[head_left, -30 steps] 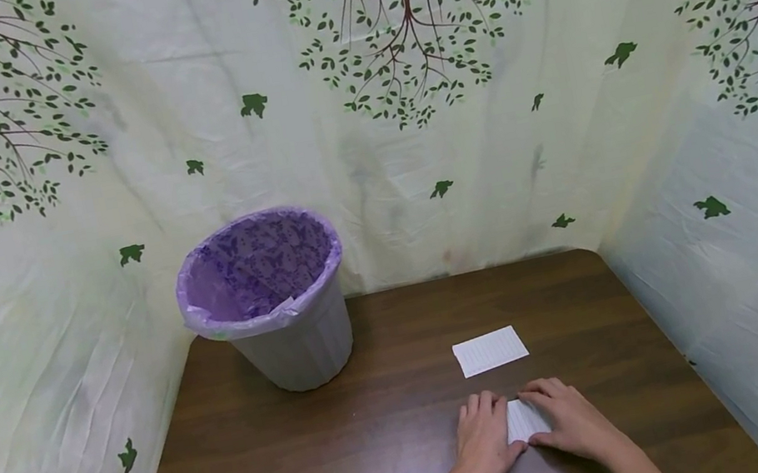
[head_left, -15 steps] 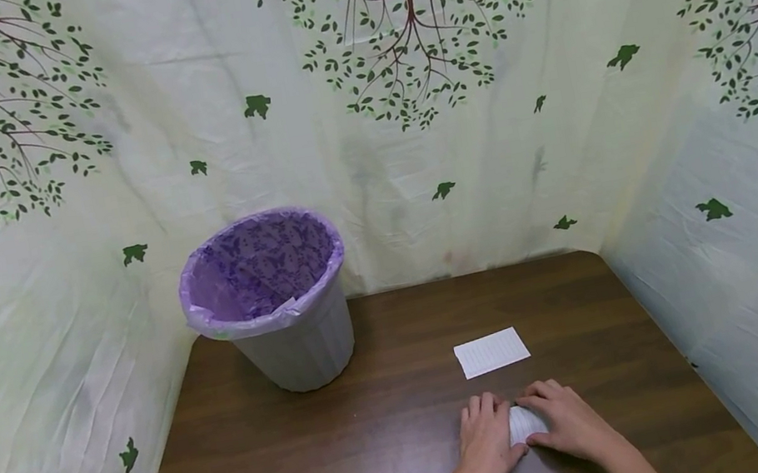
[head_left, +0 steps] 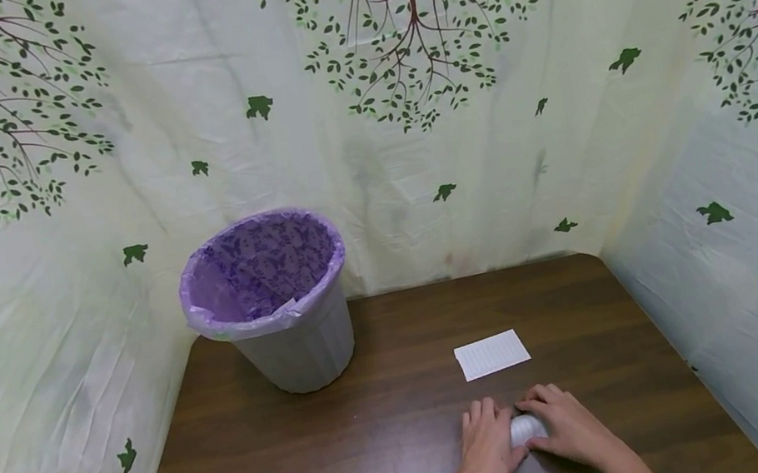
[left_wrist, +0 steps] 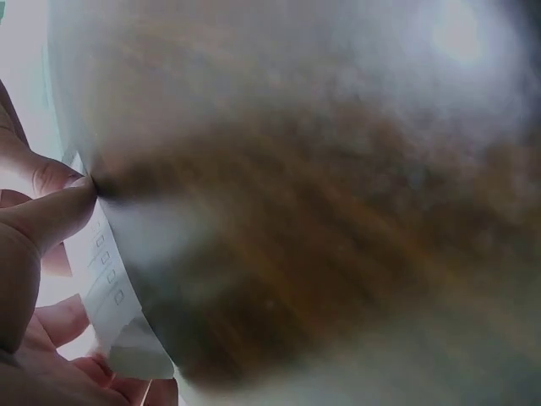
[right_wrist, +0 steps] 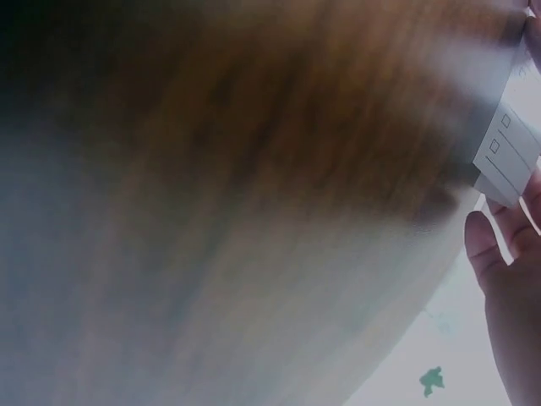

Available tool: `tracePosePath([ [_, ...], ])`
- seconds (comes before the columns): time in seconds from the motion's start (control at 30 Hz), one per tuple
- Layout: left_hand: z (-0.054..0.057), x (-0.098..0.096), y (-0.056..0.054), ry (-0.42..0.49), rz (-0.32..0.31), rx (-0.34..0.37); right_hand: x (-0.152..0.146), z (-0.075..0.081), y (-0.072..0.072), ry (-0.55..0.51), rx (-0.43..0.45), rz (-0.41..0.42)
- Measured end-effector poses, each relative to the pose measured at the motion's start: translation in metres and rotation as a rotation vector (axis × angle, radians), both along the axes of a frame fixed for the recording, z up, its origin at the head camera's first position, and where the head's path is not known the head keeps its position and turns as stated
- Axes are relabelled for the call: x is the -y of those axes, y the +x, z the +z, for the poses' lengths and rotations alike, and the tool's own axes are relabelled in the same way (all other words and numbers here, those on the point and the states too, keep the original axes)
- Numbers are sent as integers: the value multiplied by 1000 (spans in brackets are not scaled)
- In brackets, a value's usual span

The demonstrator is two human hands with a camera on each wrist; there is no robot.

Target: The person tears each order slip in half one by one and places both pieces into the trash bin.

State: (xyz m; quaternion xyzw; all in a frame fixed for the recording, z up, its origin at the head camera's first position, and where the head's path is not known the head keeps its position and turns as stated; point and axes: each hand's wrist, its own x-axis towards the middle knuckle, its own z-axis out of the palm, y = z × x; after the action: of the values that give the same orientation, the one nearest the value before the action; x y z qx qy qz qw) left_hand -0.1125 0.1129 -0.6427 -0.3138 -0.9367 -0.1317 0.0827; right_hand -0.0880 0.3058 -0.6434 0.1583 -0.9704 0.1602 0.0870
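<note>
Both hands work on a small printed paper sheet [head_left: 527, 429] low over the near part of the table. It looks bowed between them. My left hand [head_left: 487, 444] holds its left side, fingers on the far edge and thumb at the near one. On the opposite side, my right hand [head_left: 567, 425] grips it in the same way. Small checkboxes show on the sheet [left_wrist: 108, 275] in the left wrist view, where a thumb and fingertip meet at its edge. The right wrist view catches a corner of the paper [right_wrist: 510, 152] with boxes and lines beside the fingers.
Just beyond the hands a second white printed slip [head_left: 493, 355] lies flat on the dark wooden table [head_left: 298, 470]. A grey bin [head_left: 304, 355] with a purple liner stands at the back left, a white scrap at its inner rim. Leaf-patterned cloth [head_left: 395, 242] walls the table in.
The sheet between the hands has gone from fairly flat to bowed, and less of its face shows. The fingers have drawn slightly closer together. The other slip and the bin stay put.
</note>
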Motion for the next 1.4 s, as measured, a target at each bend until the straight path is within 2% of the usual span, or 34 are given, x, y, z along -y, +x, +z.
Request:
tracePosePath([
  [0.27,0,0,1,42,-22,30,0,1,2,-4,-20,0],
  [0.5,0,1,4,54,-59,22,1,1,3,13,-21,3],
  [0.7,1,2,7,83,-63,58,1,1,3,1,-26,13],
  [0.83,3,3,8,166,-52,143,1,-2,4,-15,-44,26],
  [0.93,3,3,9,269,-37,224,2,-2,5,-43,-59,38],
  [1.03,4,2,8,382,-15,286,3,0,5,-92,-34,35],
  [1.13,5,2,6,484,1,299,4,4,5,-144,-6,21],
  [1.27,5,4,2,554,9,268,8,9,3,-227,-43,37],
  [1.33,7,6,0,586,22,301,10,12,3,-294,-57,52],
  [1.4,11,7,-2,624,42,354,13,14,3,-372,-26,38],
])
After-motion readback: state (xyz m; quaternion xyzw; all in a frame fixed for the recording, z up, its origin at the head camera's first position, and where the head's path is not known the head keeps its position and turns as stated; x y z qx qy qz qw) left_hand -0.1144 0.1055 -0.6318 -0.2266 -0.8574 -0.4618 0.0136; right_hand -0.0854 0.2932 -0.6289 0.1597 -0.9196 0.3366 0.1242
